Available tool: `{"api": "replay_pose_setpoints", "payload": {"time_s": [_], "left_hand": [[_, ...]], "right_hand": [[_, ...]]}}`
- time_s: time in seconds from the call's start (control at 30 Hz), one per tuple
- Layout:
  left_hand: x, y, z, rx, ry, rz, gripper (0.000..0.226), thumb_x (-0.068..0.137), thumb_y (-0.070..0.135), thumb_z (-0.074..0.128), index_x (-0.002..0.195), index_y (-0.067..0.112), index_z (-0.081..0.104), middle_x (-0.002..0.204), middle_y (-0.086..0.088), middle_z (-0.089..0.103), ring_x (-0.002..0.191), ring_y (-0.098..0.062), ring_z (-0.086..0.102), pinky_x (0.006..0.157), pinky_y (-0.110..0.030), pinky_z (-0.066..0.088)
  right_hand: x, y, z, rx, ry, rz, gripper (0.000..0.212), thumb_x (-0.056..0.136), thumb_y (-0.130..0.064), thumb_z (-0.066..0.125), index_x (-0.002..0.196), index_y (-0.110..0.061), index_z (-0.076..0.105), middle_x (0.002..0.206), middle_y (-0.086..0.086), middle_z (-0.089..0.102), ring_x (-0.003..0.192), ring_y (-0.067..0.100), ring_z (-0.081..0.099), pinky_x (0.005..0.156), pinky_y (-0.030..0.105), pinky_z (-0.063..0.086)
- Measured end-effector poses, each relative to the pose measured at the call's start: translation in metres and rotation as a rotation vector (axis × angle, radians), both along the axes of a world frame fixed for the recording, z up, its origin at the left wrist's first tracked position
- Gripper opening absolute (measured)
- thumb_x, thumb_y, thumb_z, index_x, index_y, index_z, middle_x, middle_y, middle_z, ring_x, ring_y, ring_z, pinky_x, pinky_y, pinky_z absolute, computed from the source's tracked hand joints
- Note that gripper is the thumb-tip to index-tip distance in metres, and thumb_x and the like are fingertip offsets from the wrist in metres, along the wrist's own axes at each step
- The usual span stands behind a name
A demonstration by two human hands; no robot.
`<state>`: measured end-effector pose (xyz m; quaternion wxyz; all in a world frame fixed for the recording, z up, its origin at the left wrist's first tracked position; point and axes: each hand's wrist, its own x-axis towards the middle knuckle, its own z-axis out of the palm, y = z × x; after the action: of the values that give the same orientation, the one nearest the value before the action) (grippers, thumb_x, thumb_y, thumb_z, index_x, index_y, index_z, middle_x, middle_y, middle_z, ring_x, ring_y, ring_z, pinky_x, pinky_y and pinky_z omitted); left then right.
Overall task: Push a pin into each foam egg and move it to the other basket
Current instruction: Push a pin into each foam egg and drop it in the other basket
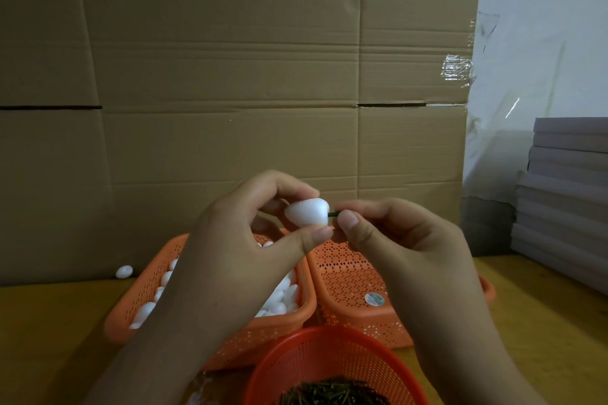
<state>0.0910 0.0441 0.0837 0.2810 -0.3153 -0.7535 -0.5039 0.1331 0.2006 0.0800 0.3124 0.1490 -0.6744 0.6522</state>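
My left hand pinches a white foam egg between thumb and fingers, raised above the baskets. My right hand pinches a dark green pin whose tip meets the egg's right end. Below them the left orange basket holds several white foam eggs. The right orange basket shows only its perforated floor and a round sticker; my right hand hides part of it.
A round red basket with a heap of dark pins sits at the near edge. One loose egg lies on the wooden table by the cardboard wall. Grey stacked boards stand at the right.
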Motion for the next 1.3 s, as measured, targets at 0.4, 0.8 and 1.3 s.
{"api": "replay_pose_setpoints", "payload": {"time_s": [0.4,0.8,1.3], "left_hand": [[0.002,0.005,0.001,0.090,-0.065,-0.195,0.043,0.070,0.030,0.074,0.109,0.045,0.064,0.105,0.015,0.069,0.096,-0.006,0.068,0.077,-0.016,0.053],[-0.004,0.008,-0.005,0.102,-0.316,-0.310,0.026,0.075,0.037,0.078,0.100,0.037,0.072,0.095,0.008,0.076,0.095,-0.003,0.070,0.079,-0.014,0.053],[-0.005,0.012,-0.005,0.247,-0.420,-0.315,0.030,0.064,0.041,0.070,0.089,0.028,0.078,0.090,-0.003,0.076,0.094,-0.015,0.072,0.087,-0.032,0.054]], "right_hand": [[-0.005,-0.003,-0.005,-0.354,-0.256,0.364,0.024,0.071,-0.023,0.066,0.089,-0.011,0.075,0.088,0.010,0.075,0.079,0.014,0.072,0.066,0.017,0.055],[-0.015,-0.014,-0.014,-0.815,-0.496,0.692,0.046,0.069,-0.021,0.070,0.113,-0.008,0.069,0.104,0.005,0.073,0.081,0.011,0.070,0.072,0.021,0.057],[-0.017,-0.019,-0.021,-0.573,-0.439,0.621,0.022,0.070,-0.031,0.068,0.087,-0.019,0.078,0.082,-0.003,0.070,0.070,0.005,0.064,0.068,0.019,0.052]]}}
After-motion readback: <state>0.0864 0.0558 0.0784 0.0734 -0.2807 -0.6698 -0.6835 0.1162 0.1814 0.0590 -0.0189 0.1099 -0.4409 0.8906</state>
